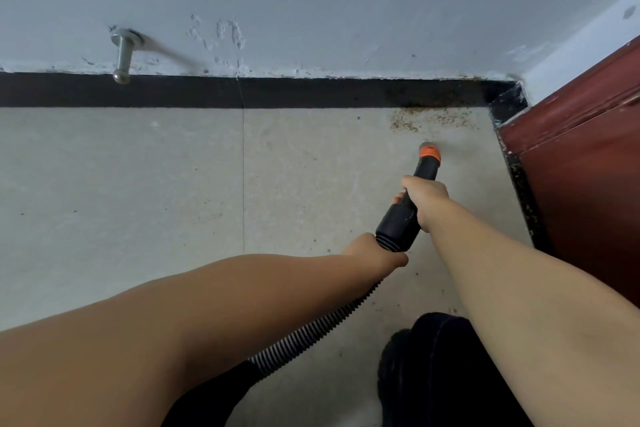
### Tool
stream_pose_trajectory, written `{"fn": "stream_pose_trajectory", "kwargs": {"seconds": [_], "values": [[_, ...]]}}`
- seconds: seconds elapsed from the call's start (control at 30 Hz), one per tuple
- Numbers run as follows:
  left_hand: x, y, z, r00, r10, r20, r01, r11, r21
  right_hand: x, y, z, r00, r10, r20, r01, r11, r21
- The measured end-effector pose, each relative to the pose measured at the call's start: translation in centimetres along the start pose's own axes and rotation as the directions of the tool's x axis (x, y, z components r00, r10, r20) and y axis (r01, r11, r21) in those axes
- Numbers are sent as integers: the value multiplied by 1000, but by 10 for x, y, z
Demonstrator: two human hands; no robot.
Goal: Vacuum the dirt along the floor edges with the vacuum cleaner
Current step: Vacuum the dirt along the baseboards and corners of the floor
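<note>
A black vacuum nozzle point(412, 194) with an orange tip point(429, 153) points down at the pale tiled floor, a little short of the corner. My right hand point(424, 199) grips the nozzle's middle. My left hand point(375, 253) holds the ribbed hose point(325, 326) just behind the nozzle's collar. A patch of brown crumbly dirt point(429, 118) lies along the black skirting point(277, 92) near the corner, beyond the orange tip.
A metal door stopper point(123, 55) sticks out of the white wall at upper left. A dark red door point(588, 163) stands on the right with a speckled black strip at its foot. My dark shoe point(426, 374) is at the bottom.
</note>
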State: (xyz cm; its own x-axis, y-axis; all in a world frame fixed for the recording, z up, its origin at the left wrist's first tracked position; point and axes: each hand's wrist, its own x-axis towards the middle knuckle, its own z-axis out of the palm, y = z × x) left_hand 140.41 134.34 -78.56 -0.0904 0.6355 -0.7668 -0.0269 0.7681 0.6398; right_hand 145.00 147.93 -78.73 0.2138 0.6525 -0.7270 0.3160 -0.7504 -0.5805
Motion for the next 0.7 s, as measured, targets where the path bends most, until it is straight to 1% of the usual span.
{"fn": "stream_pose_trajectory", "kwargs": {"seconds": [0.13,0.23,0.3,0.4,0.47,0.53,0.6,0.7], "values": [[2,4,9,999,-6,39,5,999,37,8,6,-15,994,22,-110,-23,1000,-5],[2,3,9,1000,3,13,-4,998,64,10,9,-15,991,8,-130,-8,1000,2],[1,1,7,1000,18,-26,-16,998,56,8,7,-8,997,-11,-80,13,999,31],[-1,-2,5,996,33,-85,-32,999,10,1,-1,6,997,-50,57,51,999,-10],[-2,-4,5,994,33,-102,-36,999,-29,-4,-7,12,988,-58,146,63,998,-29],[-2,-5,6,995,42,-93,-45,998,-34,-6,-8,11,982,-46,181,52,998,-24],[-1,-7,9,997,56,-58,-55,998,20,-4,-2,0,989,-25,144,24,1000,7],[-1,-9,20,998,53,39,-58,990,125,4,18,-29,1000,18,23,-21,994,110]]}}
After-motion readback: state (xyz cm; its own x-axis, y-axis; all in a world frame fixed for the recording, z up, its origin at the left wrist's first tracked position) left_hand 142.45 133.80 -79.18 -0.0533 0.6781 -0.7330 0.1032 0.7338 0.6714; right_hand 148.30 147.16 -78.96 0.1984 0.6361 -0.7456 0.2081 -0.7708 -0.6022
